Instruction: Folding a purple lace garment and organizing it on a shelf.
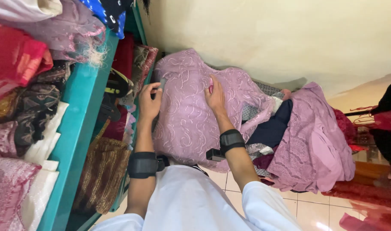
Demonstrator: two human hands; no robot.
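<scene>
the teal painted shelf unit [77, 124] along the left side is packed with folded cloth: a red woven fabric [15, 55] and a pale mauve netted fabric with a frayed fringe [71, 32] near its top, cream folded cloth [43, 145] at its front edge, and a brown-gold glittery fabric [102, 171] in the lower compartment. a blue dotted cloth [107, 13] sits at the upper end of the shelf.

beside the shelf, a heap of clothes stands against the cream wall [268, 38]. on top of the heap lies the lilac sheer fabric embroidered with curling thread lines [185, 119], spread wide and draping down towards the person. the left hand [149, 102] pinches the fabric's edge nearest the shelf, fingers curled around it. the right hand [214, 96] lies flat on the fabric near its upper middle, fingers spread and pressing, grasping nothing. both wrists carry black straps [143, 164], and the person wears a white garment [195, 201].

further right in the heap lie a dark navy cloth [274, 126] and a mauve lace fabric with a raised floral pattern [309, 141], touching the lilac one's far side. red lacy cloth [367, 192] spills over the pale tiled floor [307, 209] at the lower right.
</scene>
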